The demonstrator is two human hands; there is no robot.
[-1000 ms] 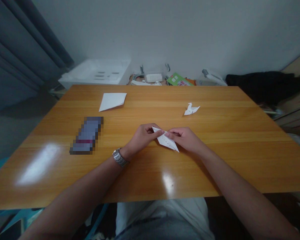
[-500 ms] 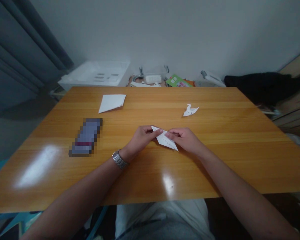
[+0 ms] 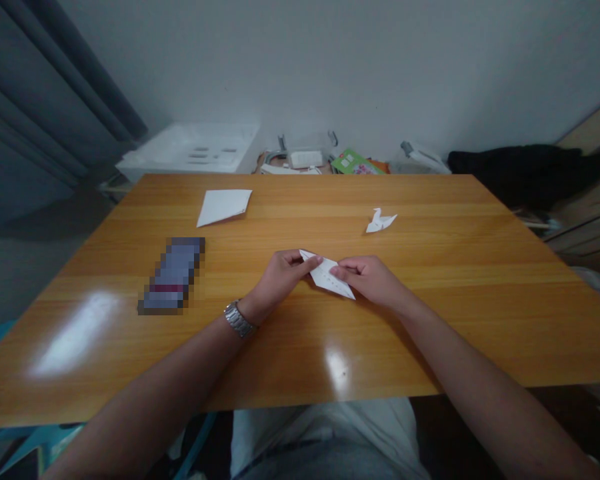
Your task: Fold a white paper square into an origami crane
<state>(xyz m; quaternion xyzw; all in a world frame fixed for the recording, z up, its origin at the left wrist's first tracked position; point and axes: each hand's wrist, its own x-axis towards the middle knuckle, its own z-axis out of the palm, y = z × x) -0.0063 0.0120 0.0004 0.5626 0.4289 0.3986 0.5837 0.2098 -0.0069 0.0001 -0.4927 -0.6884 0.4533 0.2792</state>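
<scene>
A small white folded paper piece (image 3: 329,275), long and pointed, lies on the wooden table (image 3: 430,320) at its middle. My left hand (image 3: 279,275), with a metal watch on the wrist, pinches the paper's upper left end. My right hand (image 3: 371,280) pinches its right side, fingers curled onto the fold. Both hands rest on the tabletop. A finished white paper crane (image 3: 380,221) stands further back on the right. A folded white sheet (image 3: 223,204) lies at the back left.
A blurred-out dark flat object (image 3: 172,274) lies on the table to the left of my hands. Behind the table are a white box (image 3: 193,151), cables, a green booklet (image 3: 355,162) and a dark cloth (image 3: 520,167). A grey curtain hangs at the left.
My hands and the paper stay almost where they were. The left fingers have slid slightly along the paper's upper tip, and the view has shifted a little.
</scene>
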